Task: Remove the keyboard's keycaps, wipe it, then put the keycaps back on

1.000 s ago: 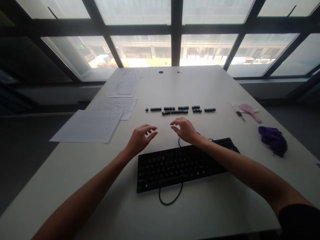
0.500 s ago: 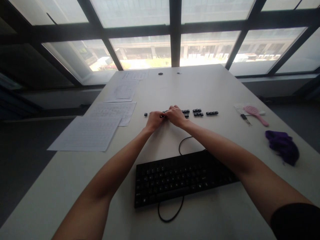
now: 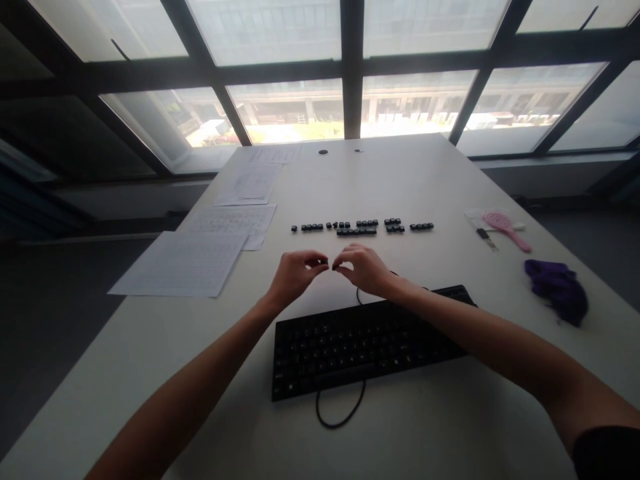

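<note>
My left hand [image 3: 300,270] pinches a small black keycap [image 3: 324,262] between thumb and fingers. Facing it, my right hand [image 3: 363,267] is closed on another small dark keycap [image 3: 335,267]. Both hands are above the white table, between the loose keys and the keyboard. A black keyboard [image 3: 345,347] lies slightly angled below them, its right part under my right forearm. Beyond my hands, loose black keycaps [image 3: 357,232] lie in short rows across the table.
Sheets of paper [image 3: 180,263] cover the table's left side. On the right are a pink hairbrush [image 3: 505,229], a small black-ended item [image 3: 485,236] and a purple cloth [image 3: 557,290]. A black cable [image 3: 343,425] loops out below the keyboard. Windows stand behind the table.
Both hands have drawn back from the row of keycaps toward the keyboard, each carrying a keycap. The loose keycaps they covered now show.
</note>
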Tool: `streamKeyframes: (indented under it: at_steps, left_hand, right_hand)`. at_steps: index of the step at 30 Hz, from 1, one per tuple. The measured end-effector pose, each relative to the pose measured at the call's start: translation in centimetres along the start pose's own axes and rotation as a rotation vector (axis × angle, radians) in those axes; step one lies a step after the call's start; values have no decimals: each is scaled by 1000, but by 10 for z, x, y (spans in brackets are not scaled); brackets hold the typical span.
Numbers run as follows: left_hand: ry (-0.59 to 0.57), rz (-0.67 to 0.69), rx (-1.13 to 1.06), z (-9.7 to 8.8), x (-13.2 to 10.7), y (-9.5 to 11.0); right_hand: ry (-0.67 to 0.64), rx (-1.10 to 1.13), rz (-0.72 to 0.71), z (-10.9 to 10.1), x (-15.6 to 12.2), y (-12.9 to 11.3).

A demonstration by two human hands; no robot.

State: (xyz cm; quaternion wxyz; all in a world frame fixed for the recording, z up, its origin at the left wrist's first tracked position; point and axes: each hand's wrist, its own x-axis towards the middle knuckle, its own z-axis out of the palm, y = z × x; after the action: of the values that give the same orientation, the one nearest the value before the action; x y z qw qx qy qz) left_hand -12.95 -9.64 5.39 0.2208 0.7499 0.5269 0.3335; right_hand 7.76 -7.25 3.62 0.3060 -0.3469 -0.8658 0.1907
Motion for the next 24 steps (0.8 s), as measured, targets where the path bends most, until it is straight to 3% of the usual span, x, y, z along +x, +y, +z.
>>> streamKeyframes:
  at_steps: [4, 8, 24]
  left_hand:
    - [-124, -11, -24, 3, -63, 27]
    - [-163, -5, 18, 15, -97, 34]
    - [-165, 184, 16, 24, -104, 25]
  right_hand:
    - [-70, 179, 21, -2, -63, -32]
    - [-105, 237, 22, 1, -92, -46]
    - [-137, 126, -119, 4, -91, -55]
